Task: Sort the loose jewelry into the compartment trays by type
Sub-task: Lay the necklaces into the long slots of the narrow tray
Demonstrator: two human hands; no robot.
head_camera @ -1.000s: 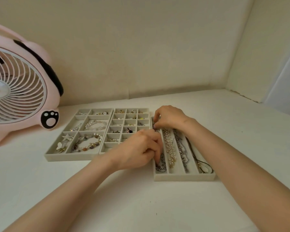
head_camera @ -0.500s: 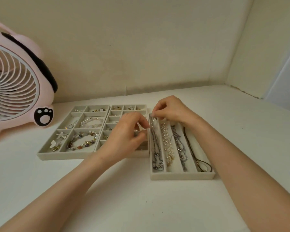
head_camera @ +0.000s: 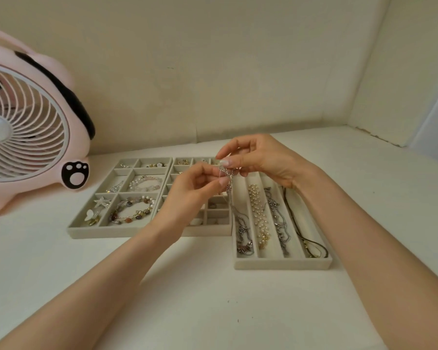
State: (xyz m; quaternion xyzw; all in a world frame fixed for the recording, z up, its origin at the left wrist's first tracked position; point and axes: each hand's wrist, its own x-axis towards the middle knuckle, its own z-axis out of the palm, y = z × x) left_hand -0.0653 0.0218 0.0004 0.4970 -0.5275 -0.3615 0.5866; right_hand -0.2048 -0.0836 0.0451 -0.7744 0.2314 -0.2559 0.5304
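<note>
- We start at nine o'clock: the pink fan (head_camera: 23, 127) stands on the white table (head_camera: 213, 311), the bracelet tray (head_camera: 99, 233) at its four o'clock. The small-compartment tray (head_camera: 213, 231) touches that tray's right side.
- The left hand (head_camera: 187, 195) has lifted off the trays since half a second ago. Its wrist is bent up, and thumb and forefinger pinch the top of the silver chain (head_camera: 242, 233).
- The chain's far end now hangs from the fingertips. Its lower run lies in the leftmost slot of the long-slot tray (head_camera: 283, 263), at five o'clock of the hands.
- The right hand (head_camera: 263, 160), at one o'clock of the left, has risen too. Its fingers are curled, pinching the same chain end.
- The pearl strand (head_camera: 259, 215) keeps to the second slot.
</note>
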